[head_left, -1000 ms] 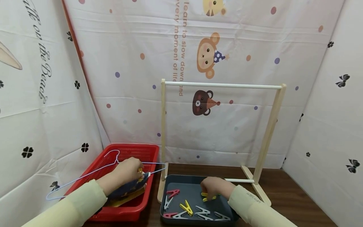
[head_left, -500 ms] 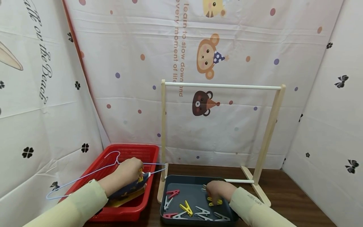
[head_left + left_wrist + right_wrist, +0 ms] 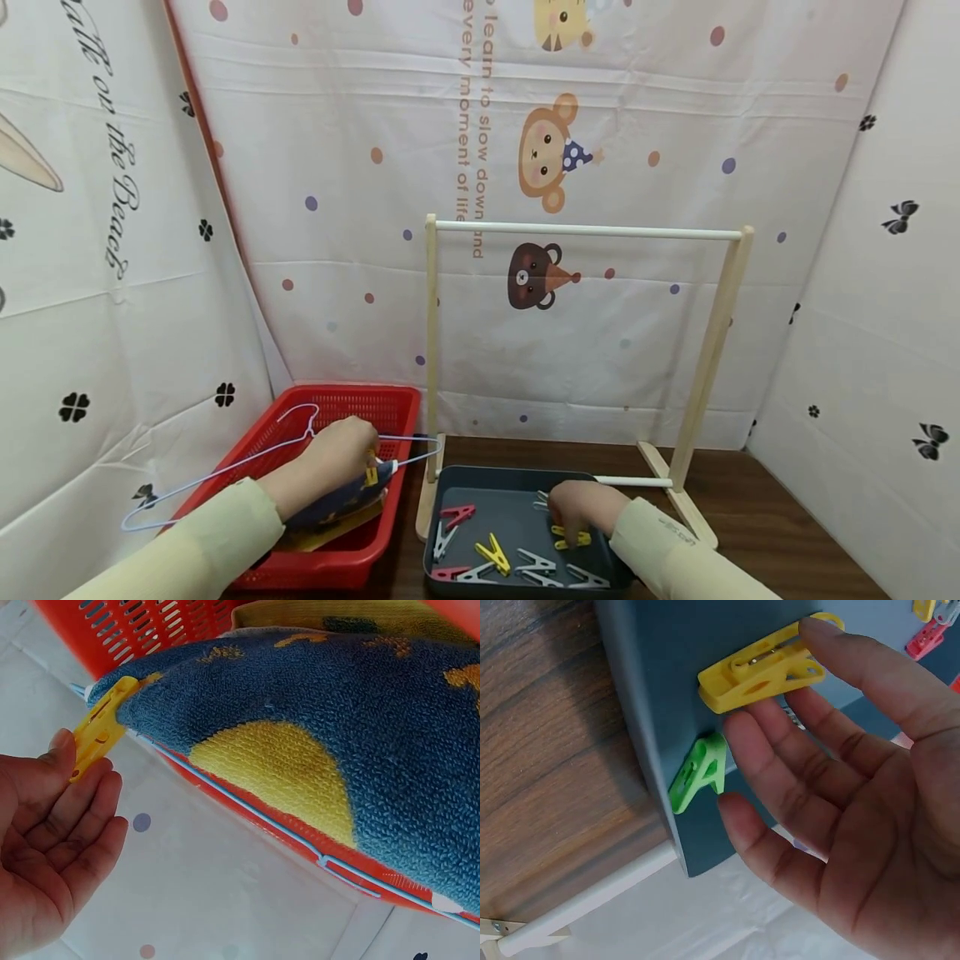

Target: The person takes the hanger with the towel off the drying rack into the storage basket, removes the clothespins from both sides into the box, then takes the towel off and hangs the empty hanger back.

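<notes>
My left hand [image 3: 345, 450] pinches a yellow clothespin [image 3: 105, 731] between thumb and fingers. That clothespin is on the end of a dark blue towel [image 3: 405, 735] with yellow patterns, at a thin light-blue hanger [image 3: 225, 477]. Towel and hanger lie over the red basket [image 3: 360, 562]. Inside the grey tray [image 3: 487, 477], my right hand [image 3: 588, 504] pinches the handles of another yellow clothespin [image 3: 761, 671] with thumb and fingers. Beside the fingers, a green clothespin [image 3: 701, 769] leans near the tray wall in the right wrist view.
Red, grey and yellow clothespins [image 3: 492, 552] lie scattered in the tray. Behind it stands a wooden rack [image 3: 708, 358] with a white top bar [image 3: 585, 229]. A yellow cloth [image 3: 322, 533] lies under the towel in the basket. Printed curtains [image 3: 337, 317] surround the table.
My right hand has shifted slightly right and nearer with the yellow clothespin, uncovering a pale clothespin behind it in the tray. The left hand, towel and hanger stay in place.
</notes>
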{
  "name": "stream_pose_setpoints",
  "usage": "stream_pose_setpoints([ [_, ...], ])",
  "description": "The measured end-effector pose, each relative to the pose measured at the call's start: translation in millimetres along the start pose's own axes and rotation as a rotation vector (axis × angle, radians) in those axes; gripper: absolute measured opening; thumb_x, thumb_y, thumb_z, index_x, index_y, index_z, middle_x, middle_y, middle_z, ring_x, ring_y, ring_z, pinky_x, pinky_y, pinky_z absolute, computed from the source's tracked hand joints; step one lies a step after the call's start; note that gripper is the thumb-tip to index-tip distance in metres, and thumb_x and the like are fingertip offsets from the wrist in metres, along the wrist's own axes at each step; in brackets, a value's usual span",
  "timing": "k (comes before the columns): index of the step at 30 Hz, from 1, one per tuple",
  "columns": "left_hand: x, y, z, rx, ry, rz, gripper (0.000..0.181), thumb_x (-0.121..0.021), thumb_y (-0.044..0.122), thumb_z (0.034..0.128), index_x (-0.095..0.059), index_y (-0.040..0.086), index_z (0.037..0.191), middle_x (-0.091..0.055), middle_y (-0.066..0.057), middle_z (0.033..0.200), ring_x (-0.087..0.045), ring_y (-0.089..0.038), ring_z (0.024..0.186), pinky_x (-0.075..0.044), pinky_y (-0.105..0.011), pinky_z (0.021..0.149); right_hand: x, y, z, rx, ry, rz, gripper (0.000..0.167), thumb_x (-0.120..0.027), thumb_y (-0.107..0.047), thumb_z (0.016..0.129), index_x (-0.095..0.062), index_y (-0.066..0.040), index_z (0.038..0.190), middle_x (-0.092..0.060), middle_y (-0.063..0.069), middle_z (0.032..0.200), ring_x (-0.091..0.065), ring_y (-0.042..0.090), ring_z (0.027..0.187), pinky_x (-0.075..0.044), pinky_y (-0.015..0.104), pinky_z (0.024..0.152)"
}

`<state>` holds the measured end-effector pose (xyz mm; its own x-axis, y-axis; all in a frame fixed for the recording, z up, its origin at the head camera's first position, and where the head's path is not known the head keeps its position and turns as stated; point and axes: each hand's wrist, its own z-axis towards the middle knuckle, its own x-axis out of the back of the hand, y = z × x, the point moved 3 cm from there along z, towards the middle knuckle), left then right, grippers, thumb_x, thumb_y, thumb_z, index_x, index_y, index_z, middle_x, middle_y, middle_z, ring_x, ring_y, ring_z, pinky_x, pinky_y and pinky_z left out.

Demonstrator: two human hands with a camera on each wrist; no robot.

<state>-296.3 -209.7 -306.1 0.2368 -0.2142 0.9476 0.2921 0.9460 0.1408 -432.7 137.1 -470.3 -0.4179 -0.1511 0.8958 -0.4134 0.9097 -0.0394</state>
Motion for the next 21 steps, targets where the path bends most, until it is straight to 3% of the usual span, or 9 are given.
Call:
stream_pose_setpoints([
  [7,5.1,0.8,-1.2,-0.001,0.011,-0.003,0.011,-0.085,0.002,0.076,-0.079,0.003,0.085,-0.077,-0.01,0.081,-0.069,-0.018,0.07,-0.065,-0.043,0.076,46.7,-46.9,-81.3,-0.026,0.124,0.023,0.024,-0.087,-0.003,0.076,-0.071,-0.011,0.091,-0.068,0.0,0.087,-0.059,0.015,0.077,-0.057,0.038,0.077],
  [9,7.4,2.0,-1.8,-0.002,0.01,-0.001,0.011,-0.085,0.002,0.0756,-0.079,0.003,0.085,-0.077,-0.01,0.081,-0.068,-0.018,0.07,-0.065,-0.043,0.075,56.8,-52.0,-96.0,-0.018,0.162,0.049,0.026,-0.087,-0.001,0.075,-0.072,-0.008,0.096,-0.069,0.002,0.089,-0.058,0.016,0.078,-0.057,0.039,0.078],
  [15,15.4,5.8,-3.6,-0.01,0.01,0.008,0.01,-0.085,0.003,0.0767,-0.079,0.002,0.086,-0.077,-0.009,0.08,-0.069,-0.017,0.07,-0.065,-0.041,0.072,73.3,-55.5,-114.7,0.039,0.228,0.111,0.033,-0.087,0.001,0.075,-0.073,-0.004,0.104,-0.071,0.008,0.094,-0.058,0.018,0.078,-0.055,0.041,0.075],
  [21,20.1,8.7,-4.9,-0.027,0.014,0.023,0.011,-0.085,0.004,0.0766,-0.079,0.003,0.086,-0.077,-0.01,0.081,-0.071,-0.019,0.072,-0.065,-0.042,0.073,82.0,-60.3,-128.1,0.079,0.288,0.111,0.029,-0.087,-0.004,0.077,-0.072,-0.008,0.101,-0.07,0.005,0.093,-0.061,0.018,0.081,-0.055,0.04,0.076],
])
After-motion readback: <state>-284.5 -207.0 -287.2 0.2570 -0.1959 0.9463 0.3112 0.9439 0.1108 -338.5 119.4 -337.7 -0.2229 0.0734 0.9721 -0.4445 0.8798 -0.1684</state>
